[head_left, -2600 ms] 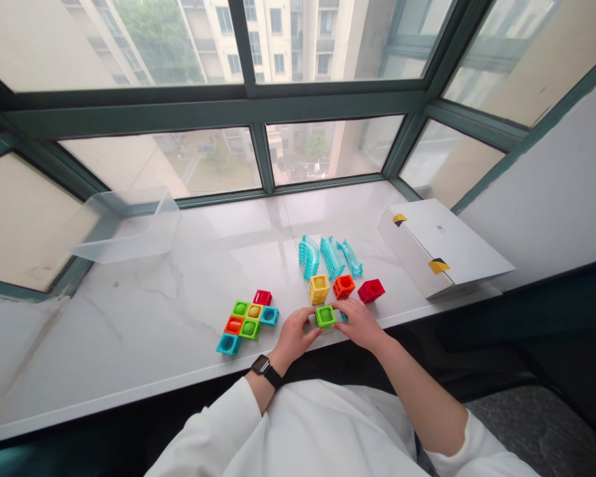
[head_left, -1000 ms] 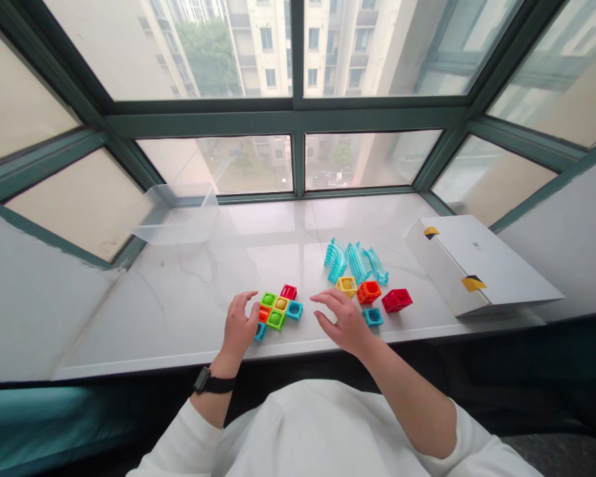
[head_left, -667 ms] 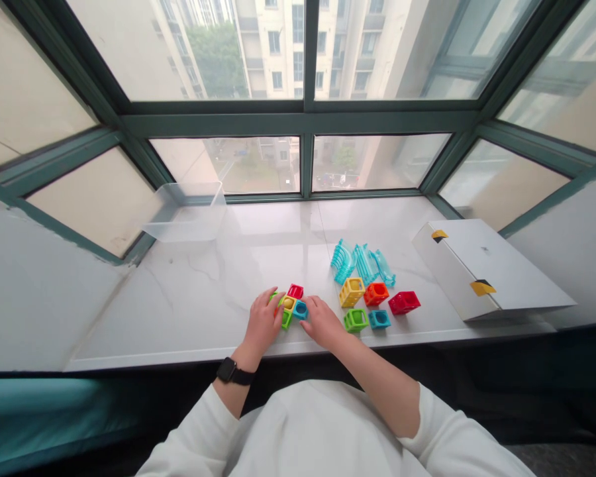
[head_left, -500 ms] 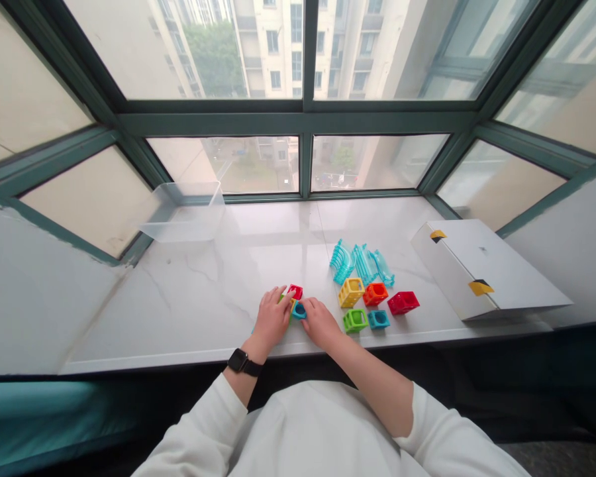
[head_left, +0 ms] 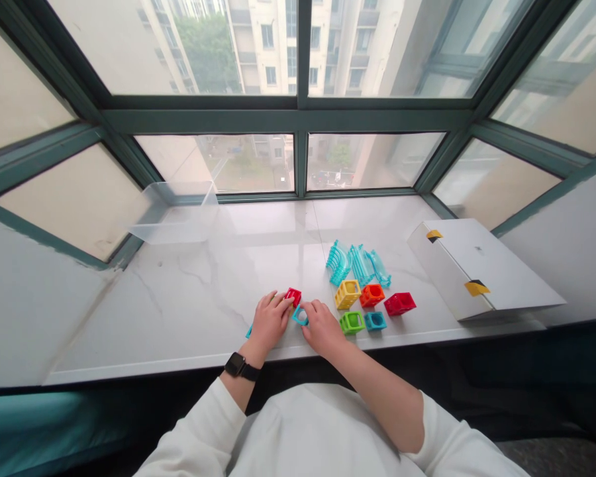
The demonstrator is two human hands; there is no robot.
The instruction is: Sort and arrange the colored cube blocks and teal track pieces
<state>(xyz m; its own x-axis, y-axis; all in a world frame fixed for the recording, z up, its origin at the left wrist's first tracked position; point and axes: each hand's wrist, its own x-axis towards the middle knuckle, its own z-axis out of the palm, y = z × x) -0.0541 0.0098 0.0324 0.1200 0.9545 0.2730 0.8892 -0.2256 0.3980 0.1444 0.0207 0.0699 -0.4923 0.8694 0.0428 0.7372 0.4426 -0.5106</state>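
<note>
My left hand (head_left: 269, 322) is closed over a red toy block (head_left: 293, 296), its fingers hiding most of whatever lies beneath. A bit of blue plastic (head_left: 249, 331) pokes out on the left side of that hand. Between thumb and fingers, my right hand (head_left: 324, 326) pinches a blue open-frame block (head_left: 299, 315), tilted and close to the red one. Whether the two blocks touch, I cannot tell. To the right of my right hand stand a green block (head_left: 352, 322) and another blue block (head_left: 376, 321).
Behind those sit a yellow block (head_left: 347, 295), an orange block (head_left: 372, 295) and a red block (head_left: 400, 303). Clear turquoise track pieces (head_left: 360, 265) lie farther back. A transparent bin (head_left: 173, 228) stands back left; a white box (head_left: 487, 265) is at right. The sill's front edge (head_left: 153, 368) runs before me.
The blue block in my right hand has tipped and now shows its open frame. The orange-yellow bit between my hands is no longer visible. The whole view has shifted slightly.
</note>
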